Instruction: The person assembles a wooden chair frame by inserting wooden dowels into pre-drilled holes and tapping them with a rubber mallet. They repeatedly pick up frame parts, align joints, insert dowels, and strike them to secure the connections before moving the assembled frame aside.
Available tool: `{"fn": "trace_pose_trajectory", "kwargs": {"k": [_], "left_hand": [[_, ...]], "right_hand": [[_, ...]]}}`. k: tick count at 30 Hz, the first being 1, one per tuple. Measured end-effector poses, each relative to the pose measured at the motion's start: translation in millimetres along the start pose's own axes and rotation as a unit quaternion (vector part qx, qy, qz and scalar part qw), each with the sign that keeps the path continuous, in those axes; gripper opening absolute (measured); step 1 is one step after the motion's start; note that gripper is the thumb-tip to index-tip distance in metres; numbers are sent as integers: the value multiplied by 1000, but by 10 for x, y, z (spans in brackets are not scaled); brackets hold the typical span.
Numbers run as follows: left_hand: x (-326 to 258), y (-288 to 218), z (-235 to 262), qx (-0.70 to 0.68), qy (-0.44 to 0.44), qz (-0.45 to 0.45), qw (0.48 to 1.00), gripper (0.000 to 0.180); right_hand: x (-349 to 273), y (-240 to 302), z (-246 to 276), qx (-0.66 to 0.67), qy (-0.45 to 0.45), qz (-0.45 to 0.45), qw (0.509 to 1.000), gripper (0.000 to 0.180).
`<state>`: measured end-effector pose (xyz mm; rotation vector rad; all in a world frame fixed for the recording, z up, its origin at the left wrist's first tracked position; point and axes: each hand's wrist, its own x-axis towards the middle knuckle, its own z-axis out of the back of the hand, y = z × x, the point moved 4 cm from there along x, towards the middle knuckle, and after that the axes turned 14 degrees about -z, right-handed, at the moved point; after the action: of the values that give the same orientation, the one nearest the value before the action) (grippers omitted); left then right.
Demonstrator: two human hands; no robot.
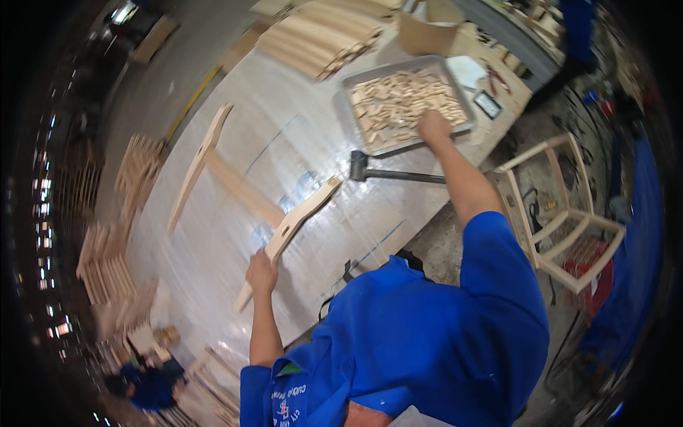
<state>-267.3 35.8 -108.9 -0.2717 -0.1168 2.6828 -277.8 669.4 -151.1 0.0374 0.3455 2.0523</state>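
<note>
My left hand [262,272] is closed around the near curved wooden leg [302,213] of an H-shaped frame lying on the table. A flat crossbar [245,186] joins that leg to a far curved leg [203,160]. My right hand [434,128] reaches down over the right side of a grey metal tray [391,149] filled with small wooden pieces [395,103]. Its fingers are bent together at the pieces; what they hold, if anything, is hidden. Between the frame and the tray lies a black mallet [359,166], its handle running under my right forearm.
The pale tabletop [341,249] carries stacked wooden slats [320,35] and a cardboard box [427,34] at the far side. Red-handled pliers [499,80] lie right of the tray. A wooden chair frame [562,213] stands right; stacked wooden parts [107,263] and another person [149,384] are left.
</note>
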Motion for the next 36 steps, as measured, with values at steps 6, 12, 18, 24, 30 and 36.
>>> {"fn": "trace_pose_trajectory", "kwargs": {"k": [6, 12, 18, 24, 30, 36], "left_hand": [[-191, 102, -142, -24, 0, 56, 998, 50], [-147, 131, -114, -34, -2, 63, 997, 49], [-195, 228, -101, -42, -12, 67, 997, 49], [-165, 263, -141, -38, -14, 29, 999, 50], [-172, 220, -136, -78, -19, 70, 994, 51], [-175, 108, -83, -68, -145, 5, 987, 56]], "right_hand": [[-123, 180, -53, -31, 26, -32, 999, 28], [-107, 211, -49, -69, 22, -15, 997, 26], [-217, 153, -71, 0, -83, 70, 994, 19], [-297, 153, -323, 76, -25, 118, 990, 14], [-117, 165, -305, 31, 62, 113, 991, 21], [-481, 390, -193, 222, 80, 173, 956, 20]]}}
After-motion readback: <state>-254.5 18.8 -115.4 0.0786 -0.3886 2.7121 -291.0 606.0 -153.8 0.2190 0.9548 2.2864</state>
